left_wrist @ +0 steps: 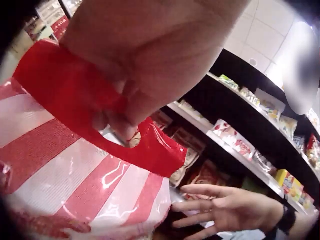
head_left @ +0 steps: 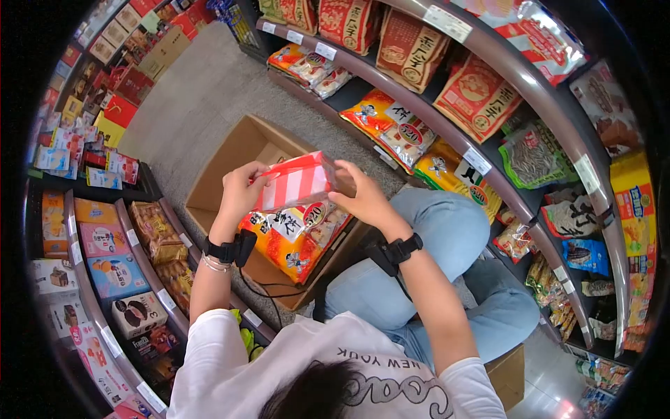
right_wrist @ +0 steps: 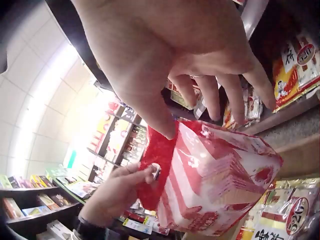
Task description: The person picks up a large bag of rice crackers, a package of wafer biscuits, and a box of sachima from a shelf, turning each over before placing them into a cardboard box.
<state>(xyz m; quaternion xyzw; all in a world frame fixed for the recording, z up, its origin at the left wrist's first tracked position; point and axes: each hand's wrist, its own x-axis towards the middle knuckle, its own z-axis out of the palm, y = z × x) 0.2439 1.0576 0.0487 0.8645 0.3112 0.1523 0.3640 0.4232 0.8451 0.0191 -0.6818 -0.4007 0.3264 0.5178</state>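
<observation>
A red-and-white striped snack bag (head_left: 296, 183) with a red top strip and a picture of pink layered cake or wafer is held up over an open cardboard box (head_left: 222, 155). My left hand (head_left: 241, 190) grips it by the cut-out handle hole, fingertips showing through the hole in the left wrist view. On the bag's other side my right hand (head_left: 364, 197) has its fingers spread; the thumb tip overlaps the red strip in the right wrist view. An orange-and-yellow snack bag (head_left: 293, 244) marked 520 lies in the box below.
Curved shelves (head_left: 513, 178) of seed and snack bags rise on the right. Boxed sweets (head_left: 139, 314) line the left shelves. Crossed legs in jeans (head_left: 433, 237) lie right beside the box, and a black cable (head_left: 279, 295) runs by its near edge. Grey floor (head_left: 188, 91) stretches beyond.
</observation>
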